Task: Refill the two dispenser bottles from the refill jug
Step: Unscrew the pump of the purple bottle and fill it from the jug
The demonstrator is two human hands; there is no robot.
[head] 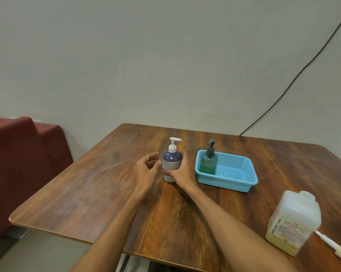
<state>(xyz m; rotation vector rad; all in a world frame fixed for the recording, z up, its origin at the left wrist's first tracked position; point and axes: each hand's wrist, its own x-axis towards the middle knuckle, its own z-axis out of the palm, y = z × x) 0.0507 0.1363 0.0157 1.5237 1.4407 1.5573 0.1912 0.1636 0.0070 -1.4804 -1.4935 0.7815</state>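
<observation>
A dark purple dispenser bottle (171,160) with a white pump stands upright on the wooden table (106,193). My right hand (182,171) wraps around its lower right side. My left hand (146,169) hovers just left of it, fingers apart, holding nothing. A green dispenser bottle (209,163) with a dark pump stands in the left end of a blue plastic basket (230,182). The translucent refill jug (294,220), with yellowish liquid at the bottom, stands near the table's right front edge.
A white bottle brush (336,247) lies beside the jug at the right edge. A dark red sofa (22,163) sits left of the table. A black cable (295,77) runs down the wall behind.
</observation>
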